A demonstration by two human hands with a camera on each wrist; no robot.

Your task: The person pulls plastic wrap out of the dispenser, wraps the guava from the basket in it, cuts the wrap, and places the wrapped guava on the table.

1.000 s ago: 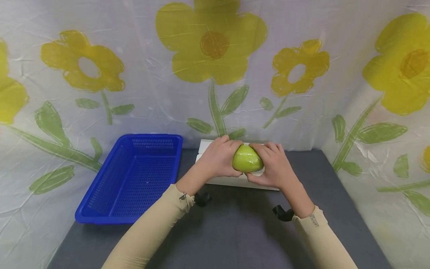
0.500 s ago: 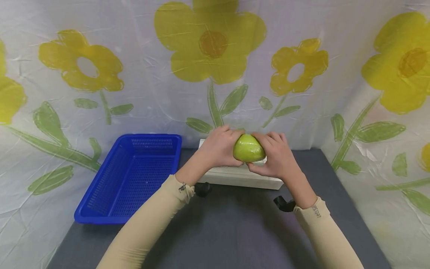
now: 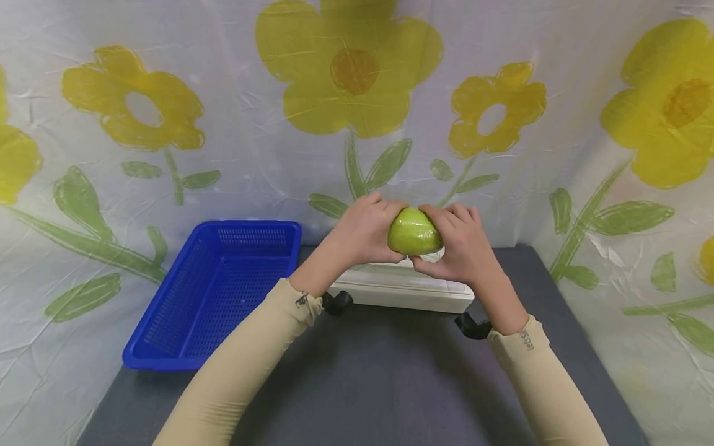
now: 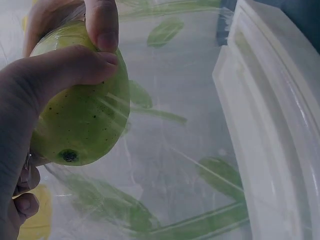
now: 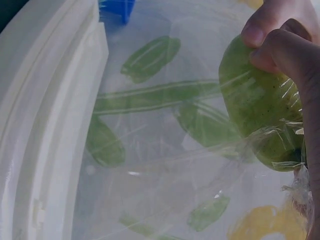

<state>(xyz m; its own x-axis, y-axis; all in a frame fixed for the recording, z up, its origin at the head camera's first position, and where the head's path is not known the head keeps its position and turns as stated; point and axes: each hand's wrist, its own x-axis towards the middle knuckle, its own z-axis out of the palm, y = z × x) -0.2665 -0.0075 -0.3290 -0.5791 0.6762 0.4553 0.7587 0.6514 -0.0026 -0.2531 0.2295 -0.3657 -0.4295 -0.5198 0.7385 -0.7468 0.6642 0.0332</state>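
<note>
Both hands hold up a green fruit, seemingly a pear (image 3: 414, 232), wrapped at least partly in shiny clear plastic film. My left hand (image 3: 368, 230) grips its left side and my right hand (image 3: 458, 243) its right side. Thumbs press on the near face, close together, in both wrist views. Dark specks and a dark end show on the pear (image 4: 82, 125) in the left wrist view. Crumpled film (image 5: 300, 182) bunches at its lower end in the right wrist view. Below the hands lies a long white box (image 3: 413, 297), apart from the fruit; faint film streaks show between them.
A blue perforated plastic basket (image 3: 162, 364) stands on the left of the dark grey table (image 3: 368, 384). Behind the table hangs a white sheet (image 3: 240, 167) printed with yellow flowers. A black wrist mount (image 3: 473, 326) sits under the right wrist.
Both hands have risen steadily with the pear, away from the white box and towards the back sheet. More of the box's front shows now. The basket has stayed put.
</note>
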